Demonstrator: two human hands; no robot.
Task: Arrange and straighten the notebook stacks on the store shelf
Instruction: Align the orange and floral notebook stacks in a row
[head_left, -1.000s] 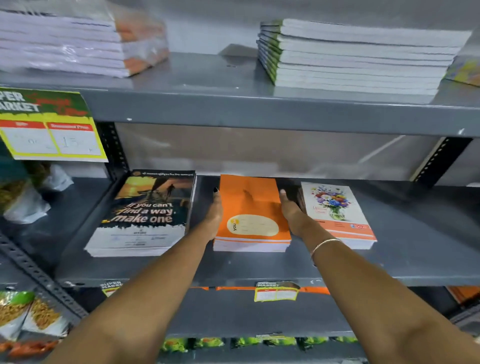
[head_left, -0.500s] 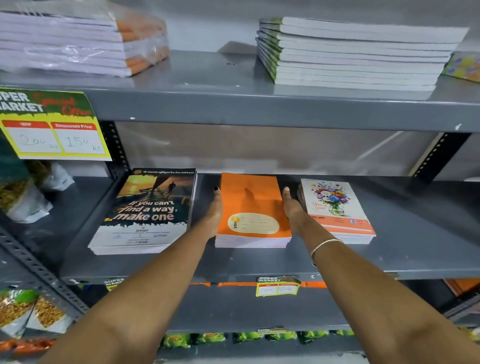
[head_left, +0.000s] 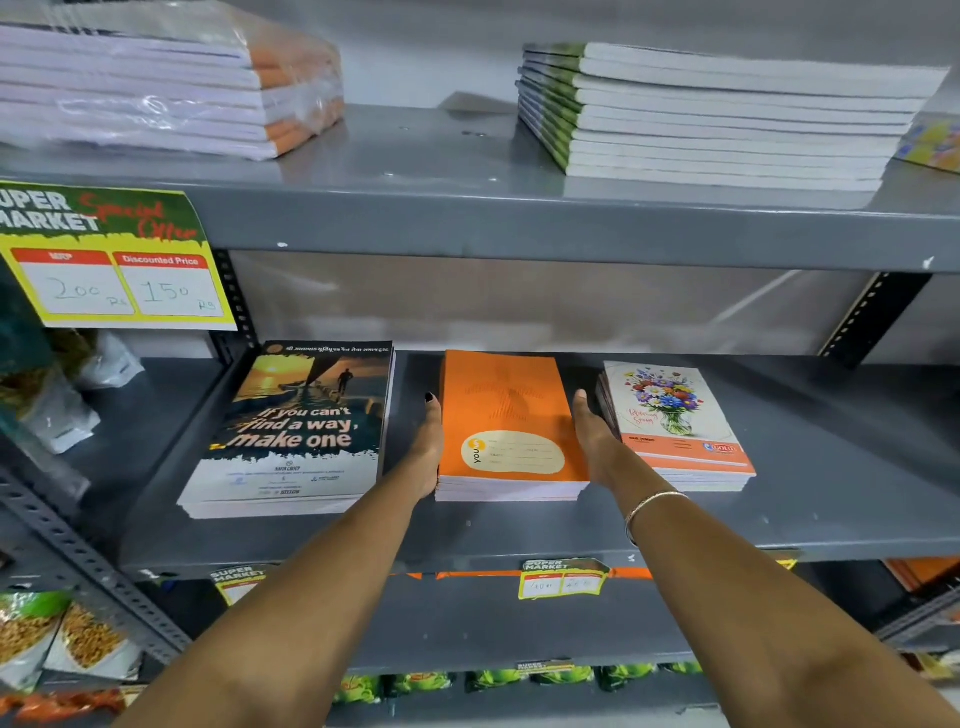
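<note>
Grey metal shelf, notebook stacks, price tag

Bright even light, soft focus, bowed edges

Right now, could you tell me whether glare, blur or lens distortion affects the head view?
Head view: wide-angle bending bows the upper shelf edge; glare whitens the plastic-wrapped stack; the orange stack between both hands is sharp; the small price tag is unreadable.
</note>
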